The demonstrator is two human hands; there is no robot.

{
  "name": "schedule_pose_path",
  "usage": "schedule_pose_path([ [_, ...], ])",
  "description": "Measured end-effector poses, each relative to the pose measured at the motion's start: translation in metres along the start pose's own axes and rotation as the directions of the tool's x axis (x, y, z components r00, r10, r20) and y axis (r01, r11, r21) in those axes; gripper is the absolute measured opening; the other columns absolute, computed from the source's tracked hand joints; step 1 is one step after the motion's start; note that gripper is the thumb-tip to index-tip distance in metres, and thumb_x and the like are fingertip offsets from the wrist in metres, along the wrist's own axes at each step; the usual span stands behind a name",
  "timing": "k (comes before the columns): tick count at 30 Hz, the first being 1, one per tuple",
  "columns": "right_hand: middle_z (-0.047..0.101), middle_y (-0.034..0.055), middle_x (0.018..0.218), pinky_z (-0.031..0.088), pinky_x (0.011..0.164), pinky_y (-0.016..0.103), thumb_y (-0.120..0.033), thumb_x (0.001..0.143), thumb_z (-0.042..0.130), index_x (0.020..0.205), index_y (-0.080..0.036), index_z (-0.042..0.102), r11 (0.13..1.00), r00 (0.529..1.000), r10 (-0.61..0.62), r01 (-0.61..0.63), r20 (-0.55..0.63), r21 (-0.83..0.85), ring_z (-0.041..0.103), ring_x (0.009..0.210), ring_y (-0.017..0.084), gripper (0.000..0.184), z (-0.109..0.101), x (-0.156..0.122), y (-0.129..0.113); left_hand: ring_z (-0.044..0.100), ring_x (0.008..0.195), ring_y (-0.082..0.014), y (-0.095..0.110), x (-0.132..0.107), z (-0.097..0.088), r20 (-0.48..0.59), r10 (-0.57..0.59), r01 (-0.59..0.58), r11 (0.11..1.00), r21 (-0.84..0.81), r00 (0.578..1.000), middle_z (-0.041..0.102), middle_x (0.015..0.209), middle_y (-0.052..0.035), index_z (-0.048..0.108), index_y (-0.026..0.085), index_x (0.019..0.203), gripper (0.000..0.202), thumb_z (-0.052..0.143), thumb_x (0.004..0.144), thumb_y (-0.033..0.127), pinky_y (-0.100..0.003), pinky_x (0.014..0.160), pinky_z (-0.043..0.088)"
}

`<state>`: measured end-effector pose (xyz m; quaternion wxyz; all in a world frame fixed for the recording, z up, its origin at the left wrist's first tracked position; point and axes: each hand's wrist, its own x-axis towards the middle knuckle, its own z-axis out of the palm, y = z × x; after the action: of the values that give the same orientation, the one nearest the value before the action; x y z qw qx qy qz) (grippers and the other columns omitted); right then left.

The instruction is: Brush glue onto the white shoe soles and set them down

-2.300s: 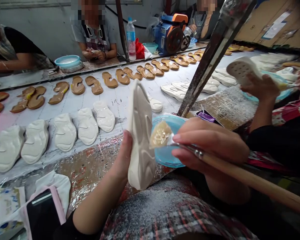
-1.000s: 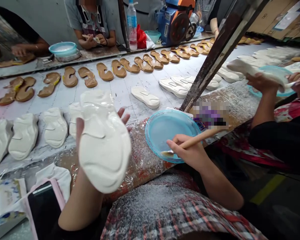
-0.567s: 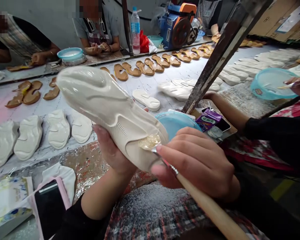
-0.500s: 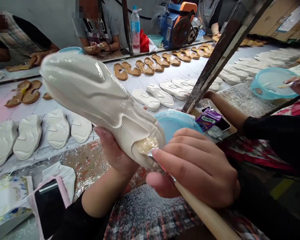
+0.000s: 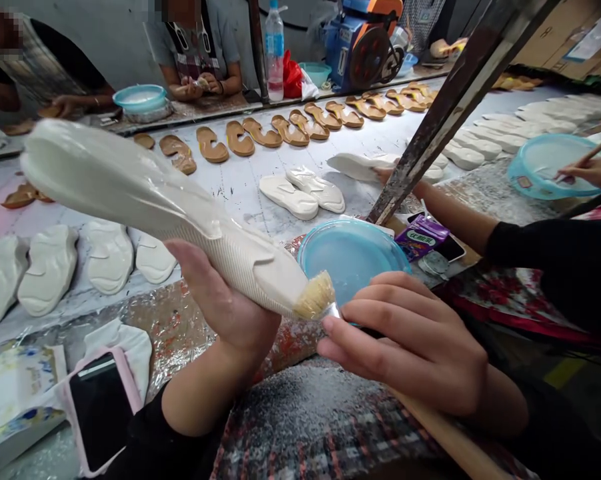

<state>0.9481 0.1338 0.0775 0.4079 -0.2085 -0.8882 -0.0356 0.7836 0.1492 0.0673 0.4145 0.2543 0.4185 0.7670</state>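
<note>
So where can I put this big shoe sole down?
White board shows between the tan soles and white soles. Foil shows between the white soles and the phone. It's crowded by the blue plate, wrapper and brush.

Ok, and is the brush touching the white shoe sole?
Touching: the head view shows the brush with its bristles pressed on the end of the white shoe sole.

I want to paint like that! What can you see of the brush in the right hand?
The brush has short, pale, straw-coloured bristles, a shiny metal band and a long wooden handle. The right hand grips it near the band, with the handle slanting down toward the person. Its bristles press against the end of a white shoe sole.
</note>
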Motion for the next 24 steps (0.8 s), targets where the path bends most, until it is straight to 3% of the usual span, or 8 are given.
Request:
schedule_pose_path([
  [3,0.073,0.0058,0.074,0.054,0.066,0.032,-0.012,0.089,0.076,0.087,-0.010,0.072,1.000,0.999,0.000,0.000,-0.035,-0.018,0.066,0.068,0.014,0.005,0.004,-0.004,-0.001,0.020,0.158,-0.0102,0.003,0.005,0.016,0.024,0.185,-0.181,0.977,-0.114,0.982,0.028,0.170,0.0081,0.027,0.025,0.161,0.054,0.014,0.112,0.042,-0.019,0.126,0.024],
  [5,0.073,0.0055,0.076,0.054,0.067,0.031,-0.011,0.089,0.076,0.089,-0.011,0.072,0.999,0.997,0.000,-0.004,-0.079,-0.052,0.066,0.070,0.014,0.004,0.009,-0.005,0.000,0.023,0.157,-0.0113,-0.001,0.010,0.019,0.052,0.152,-0.142,0.976,-0.163,0.987,0.035,0.167,0.0059,0.032,0.025,0.160,0.057,0.014,0.111,0.048,-0.021,0.125,0.029],
  [8,0.073,0.0060,0.078,0.054,0.069,0.031,-0.010,0.088,0.077,0.095,-0.012,0.072,0.995,0.990,0.014,-0.027,-0.138,-0.092,0.067,0.073,0.016,0.008,0.021,-0.008,0.004,0.025,0.157,-0.0139,-0.011,0.019,0.017,-0.030,0.124,-0.128,0.977,-0.171,0.992,0.043,0.163,0.0059,0.042,0.028,0.155,0.061,0.014,0.108,0.055,-0.026,0.126,0.031],
  [14,0.071,0.0050,0.078,0.053,0.068,0.031,-0.014,0.090,0.075,0.093,-0.014,0.072,0.995,0.990,0.068,-0.076,-0.122,-0.064,0.064,0.072,0.015,0.004,0.028,-0.028,0.020,0.039,0.150,-0.0182,-0.021,0.048,-0.002,-0.164,0.137,-0.177,0.950,-0.257,0.977,0.056,0.153,-0.0043,0.047,0.019,0.149,0.057,0.019,0.109,0.048,-0.030,0.125,0.033],
  [16,0.070,0.0034,0.075,0.053,0.065,0.030,-0.016,0.090,0.075,0.094,-0.014,0.071,0.994,0.987,0.105,-0.100,-0.121,0.043,0.063,0.068,0.013,0.006,0.018,-0.029,0.027,0.050,0.142,-0.0259,-0.020,0.053,-0.012,-0.085,0.088,-0.109,0.954,-0.279,0.993,0.066,0.141,-0.0090,0.059,0.016,0.138,0.058,0.025,0.107,0.053,-0.039,0.121,0.041],
  [19,0.068,0.0001,0.073,0.053,0.062,0.028,-0.017,0.093,0.072,0.096,-0.017,0.070,0.955,0.983,0.143,-0.107,-0.114,0.275,0.064,0.064,0.011,0.004,0.000,-0.015,0.036,0.067,0.119,-0.0345,-0.017,0.046,-0.019,0.180,-0.075,0.118,0.964,-0.239,0.981,0.073,0.125,-0.0104,0.071,0.019,0.122,0.064,0.033,0.101,0.065,-0.051,0.105,0.055],
  [21,0.068,-0.0004,0.073,0.054,0.065,0.027,-0.018,0.094,0.071,0.095,-0.019,0.070,0.929,0.984,0.136,-0.086,-0.118,0.360,0.066,0.066,0.011,0.001,-0.005,-0.001,0.040,0.073,0.105,-0.0327,-0.015,0.036,-0.017,0.319,-0.128,0.203,0.956,-0.211,0.939,0.074,0.122,-0.0099,0.073,0.020,0.121,0.066,0.030,0.101,0.066,-0.048,0.093,0.062],
  [24,0.070,0.0015,0.075,0.054,0.067,0.026,-0.022,0.095,0.071,0.088,-0.019,0.069,0.944,0.982,0.110,-0.055,-0.152,0.326,0.067,0.070,0.011,0.008,0.004,0.010,0.042,0.074,0.102,-0.0296,-0.012,0.025,-0.013,0.428,-0.151,0.266,0.938,-0.224,0.891,0.073,0.127,-0.0088,0.073,0.021,0.123,0.069,0.024,0.102,0.065,-0.043,0.085,0.065],
])
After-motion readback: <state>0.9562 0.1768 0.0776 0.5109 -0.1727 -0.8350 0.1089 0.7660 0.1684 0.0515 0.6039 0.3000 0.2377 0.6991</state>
